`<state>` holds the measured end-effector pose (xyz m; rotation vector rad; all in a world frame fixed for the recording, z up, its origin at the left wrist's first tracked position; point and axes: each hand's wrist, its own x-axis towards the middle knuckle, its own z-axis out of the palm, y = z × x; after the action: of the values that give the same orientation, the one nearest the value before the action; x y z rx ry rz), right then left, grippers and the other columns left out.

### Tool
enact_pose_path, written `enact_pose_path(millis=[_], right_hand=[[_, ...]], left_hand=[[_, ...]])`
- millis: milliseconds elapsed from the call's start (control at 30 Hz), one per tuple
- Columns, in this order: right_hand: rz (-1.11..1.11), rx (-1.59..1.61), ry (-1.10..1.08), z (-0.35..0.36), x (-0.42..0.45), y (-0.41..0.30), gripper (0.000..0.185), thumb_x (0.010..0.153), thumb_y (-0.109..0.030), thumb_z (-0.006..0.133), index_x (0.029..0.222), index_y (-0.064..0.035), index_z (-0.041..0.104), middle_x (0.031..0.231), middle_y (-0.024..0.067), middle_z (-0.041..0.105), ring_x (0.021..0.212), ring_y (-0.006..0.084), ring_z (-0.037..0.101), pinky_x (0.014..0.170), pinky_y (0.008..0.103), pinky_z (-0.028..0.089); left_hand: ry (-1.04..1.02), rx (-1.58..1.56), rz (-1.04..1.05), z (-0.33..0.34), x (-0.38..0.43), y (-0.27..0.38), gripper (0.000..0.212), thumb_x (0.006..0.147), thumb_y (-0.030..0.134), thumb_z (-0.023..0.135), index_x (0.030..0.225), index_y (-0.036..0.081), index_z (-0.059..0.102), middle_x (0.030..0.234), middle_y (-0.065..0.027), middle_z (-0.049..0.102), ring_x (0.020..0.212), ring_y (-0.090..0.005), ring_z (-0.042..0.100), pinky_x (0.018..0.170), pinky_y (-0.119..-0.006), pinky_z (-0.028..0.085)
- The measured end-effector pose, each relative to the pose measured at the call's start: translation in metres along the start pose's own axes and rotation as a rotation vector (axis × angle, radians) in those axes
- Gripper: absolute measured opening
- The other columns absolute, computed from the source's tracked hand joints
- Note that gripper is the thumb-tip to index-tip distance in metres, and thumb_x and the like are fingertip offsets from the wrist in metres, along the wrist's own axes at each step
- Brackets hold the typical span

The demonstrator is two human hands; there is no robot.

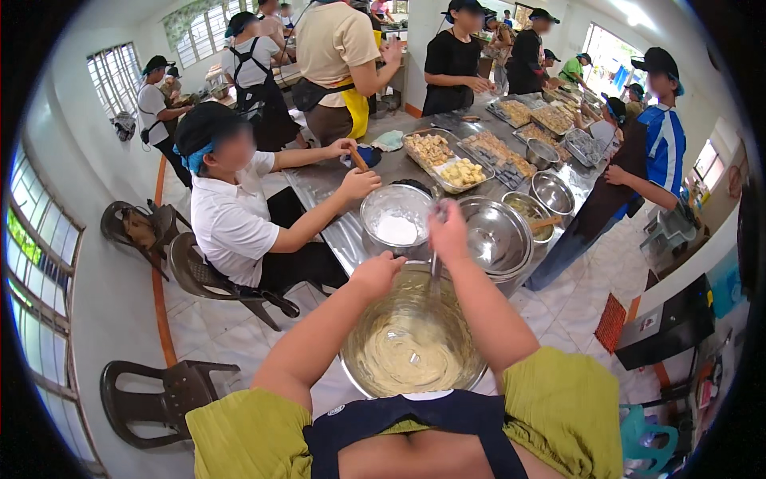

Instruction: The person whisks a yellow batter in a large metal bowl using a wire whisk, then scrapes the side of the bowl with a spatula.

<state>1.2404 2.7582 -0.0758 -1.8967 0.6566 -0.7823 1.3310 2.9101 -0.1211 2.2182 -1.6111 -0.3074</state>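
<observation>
A large steel mixing bowl (359, 353) holds pale, thick batter (413, 359) with swirl marks. My right hand (449, 230) is closed around the handle of a metal whisk (436, 272), whose blurred lower end is over the bowl. My left hand (378, 274) is at the bowl's far left rim; its fingers seem to grip the rim or something near it, partly hidden. Just beyond stands a steel bowl with white powder (397, 230). To its right are nested empty steel bowls (497, 236).
The metal-topped table (335, 230) bears trays of cut pieces (464, 172), a bowl with a wooden handle (543, 223) and smaller bowls (553, 193). A seated person (230, 221) is close at the left, holding a wooden piece. A standing person (652, 143) is at the right. Plastic chairs (155, 395) stand left.
</observation>
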Motion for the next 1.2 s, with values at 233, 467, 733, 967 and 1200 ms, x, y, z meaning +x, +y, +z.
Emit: enact_pose_path(millis=[233, 467, 733, 967, 1200], right_hand=[[0.019, -0.029, -0.25, 0.013, -0.004, 0.017, 0.026, 0.085, -0.007, 0.052, 0.108, -0.0076, 0.042, 0.056, 0.0048, 0.049, 0.042, 0.0144, 0.05, 0.037, 0.0301, 0.04], [0.237, 0.155, -0.306, 0.026, -0.022, -0.015, 0.026, 0.081, -0.013, 0.06, 0.103, -0.0036, 0.05, 0.072, 0.0103, 0.058, 0.051, 0.0181, 0.057, 0.048, 0.0332, 0.046], [0.165, 0.422, -0.331, 0.031, -0.04, -0.012, 0.019, 0.086, -0.009, 0.054, 0.102, -0.005, 0.045, 0.059, 0.0061, 0.053, 0.041, 0.0154, 0.05, 0.039, 0.0317, 0.042], [0.144, 0.583, 0.123, 0.02, -0.022, -0.007, 0.021, 0.084, -0.005, 0.051, 0.102, -0.0075, 0.041, 0.058, 0.0072, 0.051, 0.039, 0.0176, 0.049, 0.036, 0.0322, 0.04], [0.148, 0.226, 0.041, -0.008, -0.004, 0.0, 0.022, 0.084, -0.005, 0.052, 0.103, -0.0075, 0.042, 0.057, 0.007, 0.048, 0.04, 0.0161, 0.048, 0.036, 0.0316, 0.04]], left_hand=[[-0.026, 0.066, 0.066, 0.002, 0.002, -0.006, 0.033, 0.082, 0.008, 0.047, 0.112, 0.017, 0.057, 0.099, -0.0116, 0.055, 0.093, -0.0319, 0.059, 0.079, -0.043, 0.048], [-0.062, 0.032, -0.018, 0.004, -0.003, -0.017, 0.028, 0.085, 0.012, 0.046, 0.111, 0.014, 0.056, 0.105, -0.0116, 0.056, 0.097, -0.032, 0.058, 0.081, -0.043, 0.048], [-0.28, -0.129, -0.224, -0.037, -0.005, 0.02, 0.03, 0.085, 0.012, 0.049, 0.114, 0.013, 0.056, 0.102, -0.0128, 0.055, 0.096, -0.0306, 0.059, 0.079, -0.041, 0.048], [-0.047, 0.103, 0.022, -0.002, 0.0, -0.002, 0.036, 0.083, 0.01, 0.052, 0.118, 0.015, 0.054, 0.102, -0.0129, 0.054, 0.098, -0.0299, 0.058, 0.079, -0.041, 0.048], [-0.082, 0.124, 0.011, -0.005, 0.0, 0.003, 0.041, 0.085, 0.011, 0.048, 0.126, 0.019, 0.051, 0.103, -0.0116, 0.054, 0.096, -0.0302, 0.058, 0.08, -0.041, 0.048]])
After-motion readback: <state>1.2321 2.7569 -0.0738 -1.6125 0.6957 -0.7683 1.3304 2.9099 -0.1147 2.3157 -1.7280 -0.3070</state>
